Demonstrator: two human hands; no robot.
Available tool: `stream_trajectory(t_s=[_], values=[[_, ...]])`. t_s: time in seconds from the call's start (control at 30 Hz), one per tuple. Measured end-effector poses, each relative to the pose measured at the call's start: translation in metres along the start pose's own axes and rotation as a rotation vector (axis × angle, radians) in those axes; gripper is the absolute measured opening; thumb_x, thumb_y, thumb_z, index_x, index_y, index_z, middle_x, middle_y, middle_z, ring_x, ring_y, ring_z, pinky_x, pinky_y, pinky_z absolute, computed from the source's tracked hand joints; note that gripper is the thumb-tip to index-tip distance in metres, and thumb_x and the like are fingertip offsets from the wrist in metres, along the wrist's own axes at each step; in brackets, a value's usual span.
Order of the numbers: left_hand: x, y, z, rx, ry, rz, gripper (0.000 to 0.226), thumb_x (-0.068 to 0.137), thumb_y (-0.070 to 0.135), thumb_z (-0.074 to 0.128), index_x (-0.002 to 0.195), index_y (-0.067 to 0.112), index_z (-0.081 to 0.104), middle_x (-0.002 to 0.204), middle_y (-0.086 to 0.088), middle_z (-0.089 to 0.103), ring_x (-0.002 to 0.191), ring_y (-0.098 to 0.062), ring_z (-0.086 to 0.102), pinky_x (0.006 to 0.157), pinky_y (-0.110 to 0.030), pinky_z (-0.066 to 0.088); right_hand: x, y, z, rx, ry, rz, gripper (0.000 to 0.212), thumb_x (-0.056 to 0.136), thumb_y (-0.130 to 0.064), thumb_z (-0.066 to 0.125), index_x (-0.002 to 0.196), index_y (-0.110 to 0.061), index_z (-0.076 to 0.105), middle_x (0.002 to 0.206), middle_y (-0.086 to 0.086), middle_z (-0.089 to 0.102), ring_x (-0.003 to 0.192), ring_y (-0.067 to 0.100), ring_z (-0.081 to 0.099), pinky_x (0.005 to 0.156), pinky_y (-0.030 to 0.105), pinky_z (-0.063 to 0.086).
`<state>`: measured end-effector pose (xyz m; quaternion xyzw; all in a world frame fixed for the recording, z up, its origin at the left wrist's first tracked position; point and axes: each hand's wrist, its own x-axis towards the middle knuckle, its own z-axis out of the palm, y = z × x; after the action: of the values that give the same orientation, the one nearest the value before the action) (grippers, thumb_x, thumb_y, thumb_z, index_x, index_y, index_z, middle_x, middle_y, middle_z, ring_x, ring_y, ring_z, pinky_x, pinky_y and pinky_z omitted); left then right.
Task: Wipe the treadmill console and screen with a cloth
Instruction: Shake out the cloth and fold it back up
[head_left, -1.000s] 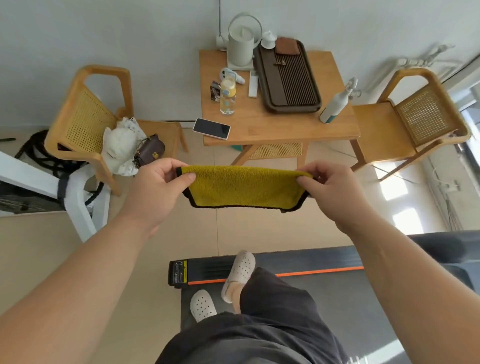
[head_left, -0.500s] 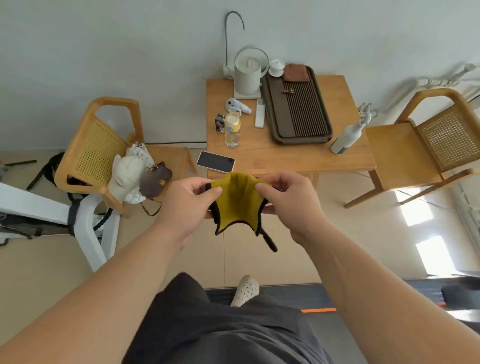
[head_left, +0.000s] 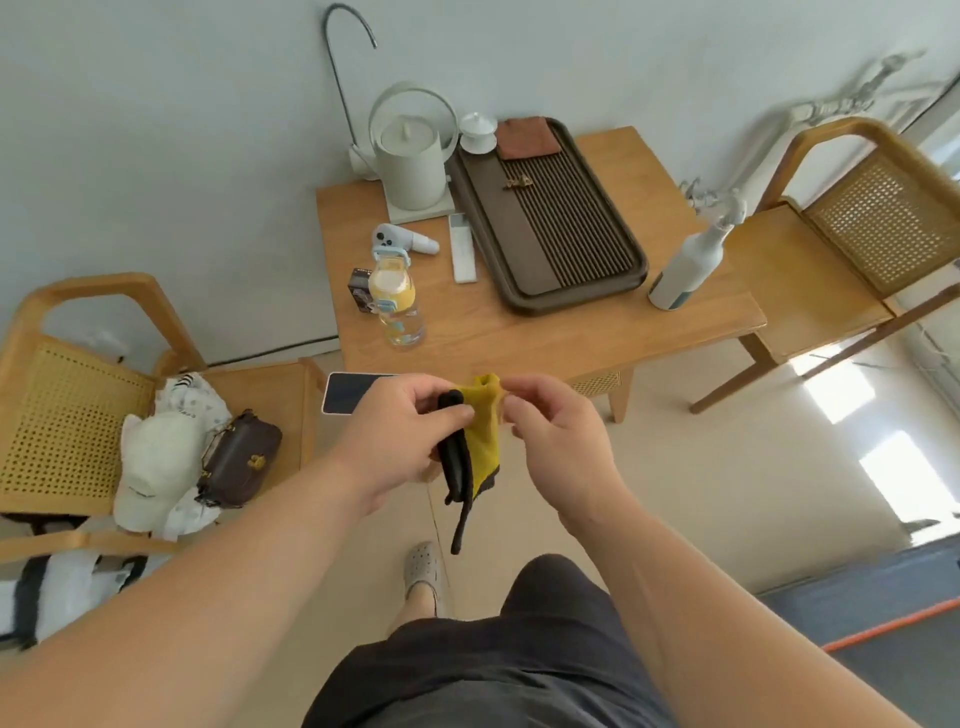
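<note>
Item: yellow microfibre cloth with black edging (head_left: 480, 441), folded narrow, hanging in mid-air just in front of the pale wooden counter (head_left: 571, 332).
Left hand (head_left: 395, 441): fingers (head_left: 452, 413) pinching the cloth's black edge near the top.
Right hand (head_left: 561, 441): fingers pinching the yellow upper corner.
On the counter: dark slatted tea tray (head_left: 550, 228), white spray bottle (head_left: 685, 265), pale green kettle (head_left: 410, 161).
Dark-screened phone (head_left: 348, 392): at the near corner, partly behind the left hand.

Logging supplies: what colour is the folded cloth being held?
The folded cloth is mustard yellow and black; head view.
</note>
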<state>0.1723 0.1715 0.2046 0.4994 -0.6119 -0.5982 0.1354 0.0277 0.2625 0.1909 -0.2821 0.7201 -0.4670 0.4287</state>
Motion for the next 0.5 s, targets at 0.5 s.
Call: stream_trajectory(t_s=[0.5], values=[[0.185,-0.06,-0.018,-0.265,-0.044,-0.259,0.019,0.098,0.008,0.062,0.116,0.005,0.067,0.113,-0.023,0.073,0.095,-0.033,0.074,0.077,-0.042,0.063,0.177,0.079,0.019,0.025,-0.029,0.247,0.02,0.102,-0.023,0.062,0.121,-0.031,0.06,0.104,0.009,0.07,0.101,0.026,0.068,0.086,0.048,0.062]])
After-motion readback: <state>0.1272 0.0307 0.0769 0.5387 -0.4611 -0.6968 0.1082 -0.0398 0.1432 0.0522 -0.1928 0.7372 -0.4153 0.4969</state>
